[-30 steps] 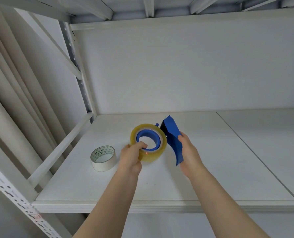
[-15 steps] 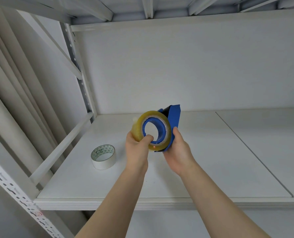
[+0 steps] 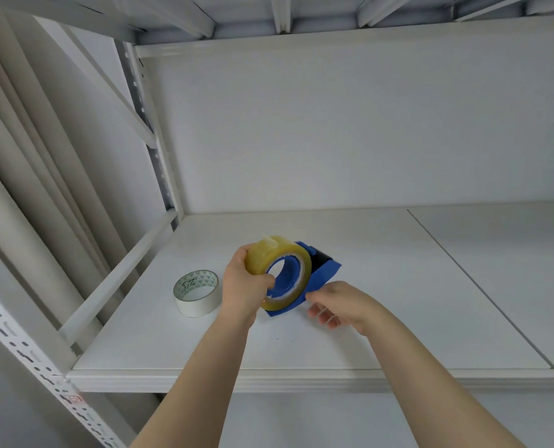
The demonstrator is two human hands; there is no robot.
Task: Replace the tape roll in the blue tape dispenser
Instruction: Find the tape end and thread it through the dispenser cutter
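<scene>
Gripping the yellowish tape roll (image 3: 278, 252) in the left hand (image 3: 245, 282), with the thumb hooked over the edge of the roll's opening and the other fingers wrapped round the outer band on the far side. Holding that roll upright on edge, seated around the blue hub of the blue tape dispenser (image 3: 330, 272), with its open face turned toward the camera and slightly right. Showing a short loose flap of tape standing up at the top of the roll. Resting the dispenser on the white shelf (image 3: 398, 286), near the middle of the left board, with its blue body and a dark part sticking out behind and to the right of the roll. Hovering the right hand (image 3: 340, 302) just beside the dispenser's near right corner, with fingers loosely curled and grasping nothing; cannot tell whether the index fingertip touches the blue plastic. Leaving a white tape roll (image 3: 198, 294) lying flat on the same shelf, just left of the left wrist, with green triangle print inside its core and handwritten marks too small to read. Reaching in from the lower edge of the view with both bare forearms. Working in front of a plain white back panel (image 3: 333, 140), beside a perforated upright (image 3: 152, 156) at the shelf's far left corner.
</scene>
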